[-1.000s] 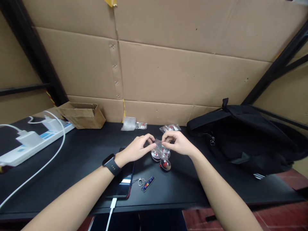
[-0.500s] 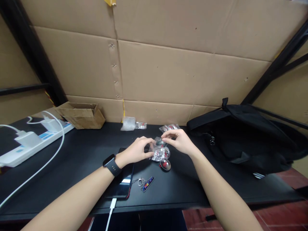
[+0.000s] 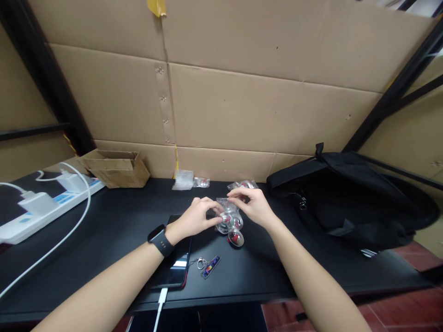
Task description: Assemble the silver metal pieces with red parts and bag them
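Near the middle of the black table, my left hand (image 3: 201, 216), with a dark watch on its wrist, pinches a clear plastic bag (image 3: 226, 205) from the left. A round silvery piece with red (image 3: 226, 220) shows at its fingertips. On the bag's upper right edge, the thumb and fingers of my right hand (image 3: 252, 203) are closed. Under and beside the bag lie more round shiny pieces. One round piece with a red part (image 3: 236, 238) lies just in front of them. Behind my right hand rests another bagged group (image 3: 245, 184).
A phone (image 3: 176, 265) with a white cable and a keychain (image 3: 211, 267) lie in front. An open cardboard box (image 3: 119, 170), a power strip (image 3: 48, 210) and small plastic bags (image 3: 183, 180) are at left and back. A black backpack (image 3: 353, 198) is at right.
The view has shifted slightly. The bag between my hands has changed shape, and the round piece near my left fingertips shows more clearly. My right hand has moved slightly left.
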Demonstrator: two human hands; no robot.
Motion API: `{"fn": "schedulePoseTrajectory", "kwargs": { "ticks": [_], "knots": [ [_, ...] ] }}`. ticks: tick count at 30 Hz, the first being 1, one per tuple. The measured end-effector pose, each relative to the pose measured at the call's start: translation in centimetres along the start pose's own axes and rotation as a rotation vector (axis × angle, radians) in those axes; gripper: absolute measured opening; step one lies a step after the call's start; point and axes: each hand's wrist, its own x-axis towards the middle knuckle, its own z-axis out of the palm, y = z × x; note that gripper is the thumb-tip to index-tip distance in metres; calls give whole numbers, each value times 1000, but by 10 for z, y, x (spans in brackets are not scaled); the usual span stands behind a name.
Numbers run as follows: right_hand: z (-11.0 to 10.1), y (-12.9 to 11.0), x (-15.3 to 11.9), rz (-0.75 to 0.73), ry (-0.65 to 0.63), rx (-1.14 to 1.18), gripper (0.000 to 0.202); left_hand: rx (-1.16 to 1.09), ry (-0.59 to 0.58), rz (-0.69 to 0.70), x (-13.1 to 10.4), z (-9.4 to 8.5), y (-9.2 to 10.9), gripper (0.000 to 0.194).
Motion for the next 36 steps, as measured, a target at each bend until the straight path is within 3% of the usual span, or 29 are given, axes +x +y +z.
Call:
{"fn": "schedulePoseTrajectory", "kwargs": {
  "ticks": [9, 14, 16, 23, 31, 34, 36],
  "knots": [
    [1, -4, 0, 22, 102, 57, 24, -123, 105, -30, 2, -1, -4, 17],
    [2, 3, 0, 97, 25, 247, 56, -206, 207, -119, 3, -4, -7, 23],
    [4, 7, 0, 132, -18, 297, 60, -236, 229, -145, 4, -5, -9, 24],
    [14, 15, 1, 199, 11, 457, 57, -352, 274, -180, 5, -7, -14, 26],
    [18, 16, 2, 234, 68, 462, 61, -472, 369, -170, 6, -4, -15, 31],
    [21, 16, 1, 219, 101, 470, 60, -482, 323, -98, 5, -5, -13, 25],
    [23, 16, 2, 203, 112, 469, 48, -444, 263, -65, 5, -5, -11, 20]
  ]
}}
